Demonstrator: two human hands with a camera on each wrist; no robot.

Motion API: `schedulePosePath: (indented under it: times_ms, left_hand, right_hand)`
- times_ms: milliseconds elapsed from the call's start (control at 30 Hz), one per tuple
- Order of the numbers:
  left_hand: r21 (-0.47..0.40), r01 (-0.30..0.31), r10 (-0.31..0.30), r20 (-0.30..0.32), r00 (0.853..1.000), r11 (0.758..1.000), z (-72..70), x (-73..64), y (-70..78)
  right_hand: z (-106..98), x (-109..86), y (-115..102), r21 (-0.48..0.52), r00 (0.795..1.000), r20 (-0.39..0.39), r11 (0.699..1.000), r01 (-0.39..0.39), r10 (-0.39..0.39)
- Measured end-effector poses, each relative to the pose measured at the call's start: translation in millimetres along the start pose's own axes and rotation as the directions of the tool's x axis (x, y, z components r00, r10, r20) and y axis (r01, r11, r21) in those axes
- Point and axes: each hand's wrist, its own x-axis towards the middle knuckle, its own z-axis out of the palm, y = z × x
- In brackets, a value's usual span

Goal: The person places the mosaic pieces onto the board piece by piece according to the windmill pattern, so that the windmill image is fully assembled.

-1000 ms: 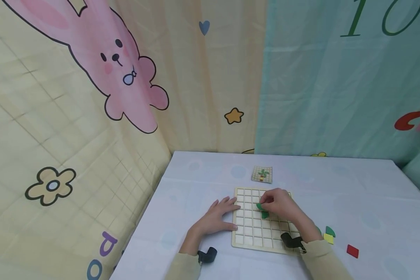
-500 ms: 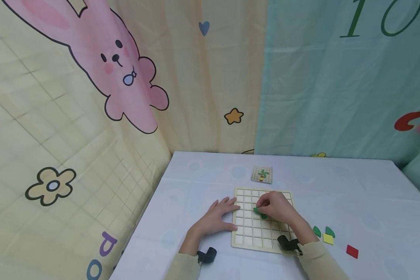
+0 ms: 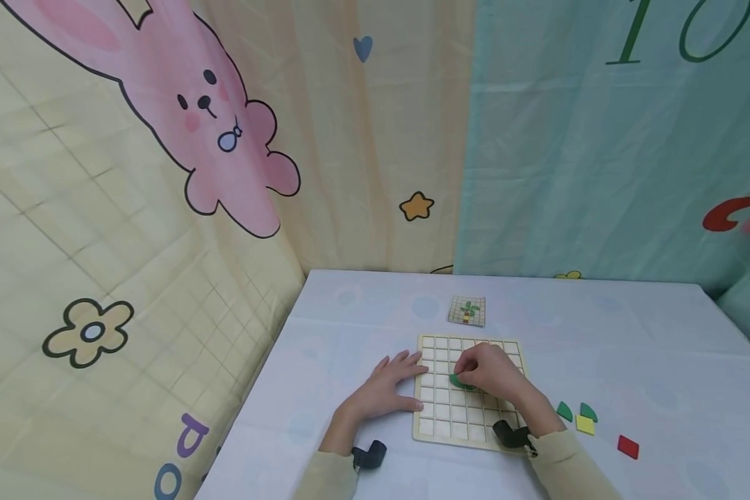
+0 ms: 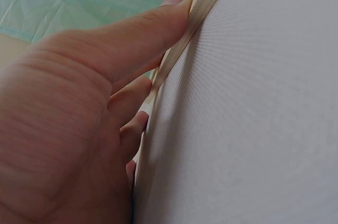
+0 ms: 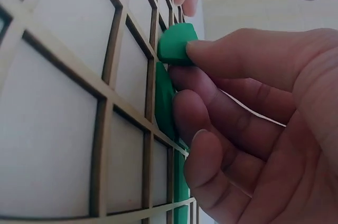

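Note:
My right hand pinches a green quarter-round tile between thumb and fingers, just over the wooden grid board. In the right wrist view, another green tile sits in a cell right beside the held one, and more green shows further along, partly behind the fingers. With fingers spread, my left hand rests against the board's left edge. Its thumb touches the wooden rim in the left wrist view. Whether the held tile touches the board, I cannot tell.
Behind the board lies a small picture card with a plant-like pattern on a grid. To the right on the table are a green tile, a second green tile, a yellow square and a red tile.
My right hand has moved slightly left and nearer to me, bringing the green tile along. Loose green tiles at the right have come into fuller view. My left hand stays put.

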Motion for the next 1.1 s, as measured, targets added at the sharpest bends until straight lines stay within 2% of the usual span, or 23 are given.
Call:
schedulePosePath:
  times_ms: [300, 633, 900, 1100]
  left_hand:
    - [0.000, -0.001, 0.001, 0.007, 1.000, 1.000, -0.7, 2.6, -1.2]
    - [0.000, 0.013, -0.013, 0.007, 1.000, 1.000, -1.9, 3.8, -0.4]
    - [-0.022, -0.009, 0.009, 0.003, 1.000, 1.000, -2.0, 2.1, 1.7]
    - [-0.023, 0.012, -0.012, 0.003, 1.000, 1.000, -1.8, 0.1, 2.4]
  right_hand:
    - [0.6, 1.7, -0.9, -0.117, 1.000, -0.004, 0.993, -0.031, 0.031]
    - [-1.5, 2.9, -2.7, -0.144, 1.000, -0.008, 0.989, -0.020, 0.019]
    - [1.3, -0.9, -6.9, -0.216, 1.000, -0.019, 0.976, -0.027, 0.023]
    - [2.5, -1.7, -7.5, -0.212, 1.000, -0.015, 0.977, -0.019, 0.016]
